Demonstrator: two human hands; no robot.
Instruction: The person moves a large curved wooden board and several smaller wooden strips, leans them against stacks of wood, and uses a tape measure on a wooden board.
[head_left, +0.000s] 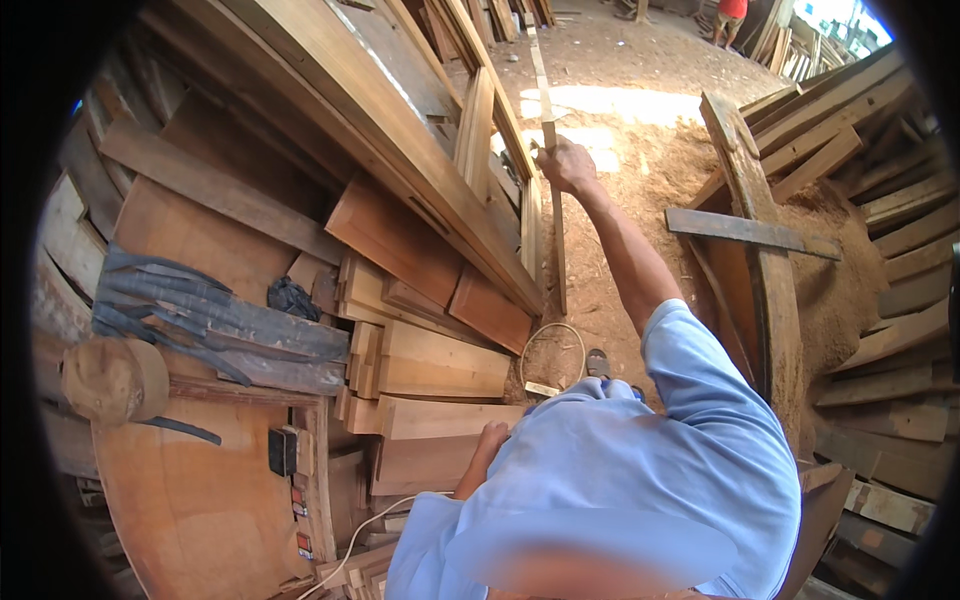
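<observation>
My right hand [568,165] is stretched forward and closed around a long, narrow wooden strip [541,85]. One end of the strip points away toward the far floor, and the other hangs down past my wrist beside a large wooden frame [400,160]. Low at my left side, my left hand [490,438] is beside the stacked boards [445,362]. Most of its fingers are hidden, so whether it holds anything does not show. Near it, a loop of pale cable [583,350] curves above my feet.
A wooden panel [215,480] and a round wood block [115,380] lie at left. To the right, a thick plank [770,300] with a dark crosspiece [735,226] stands near piled timber [910,300]. Sawdust covers the floor [640,60]. A person in red [733,10] stands far off.
</observation>
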